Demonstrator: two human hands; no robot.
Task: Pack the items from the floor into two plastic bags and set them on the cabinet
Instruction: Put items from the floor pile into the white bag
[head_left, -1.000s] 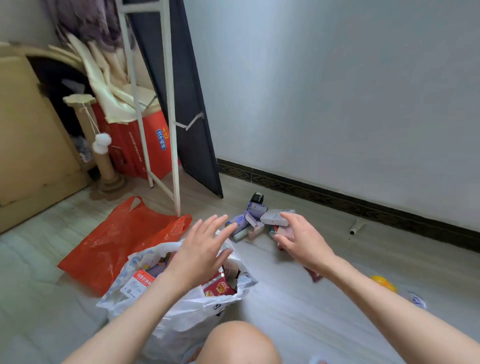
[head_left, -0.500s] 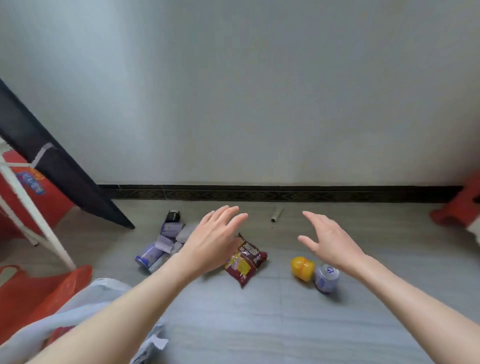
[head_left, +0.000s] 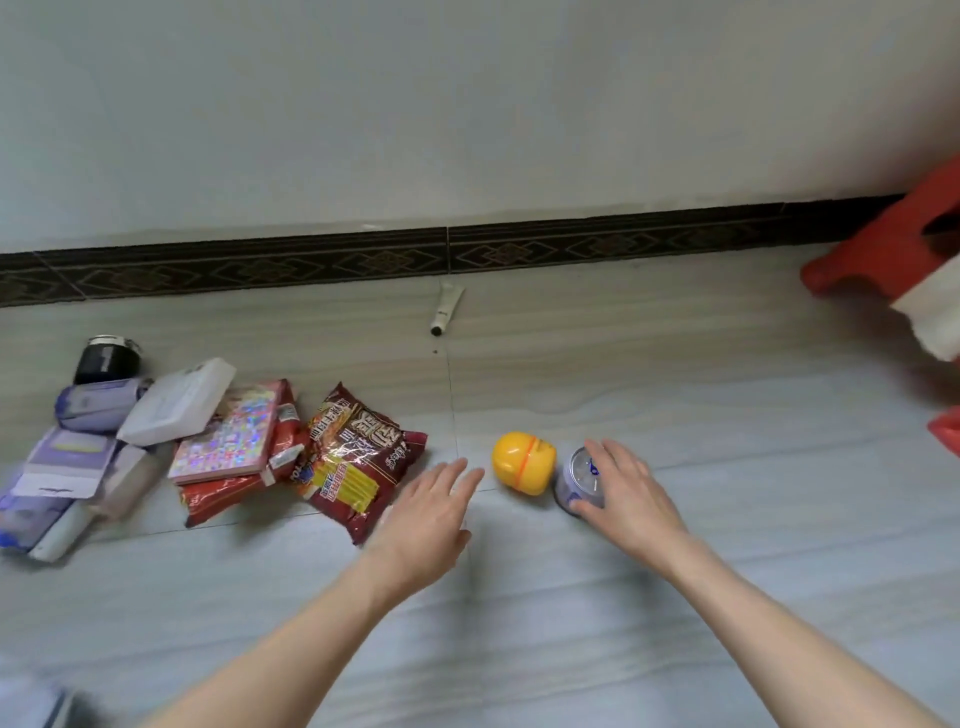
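Right hand (head_left: 631, 496) wrapped around a small blue-and-silver can (head_left: 579, 480) lying on the floor (head_left: 727, 441), fingers curled over it. Yellow egg-shaped capsule (head_left: 523, 461) right beside the can, between both hands. Left hand (head_left: 428, 519) open, fingers spread, hovering just past the dark red snack bag (head_left: 356, 457), gripping nothing
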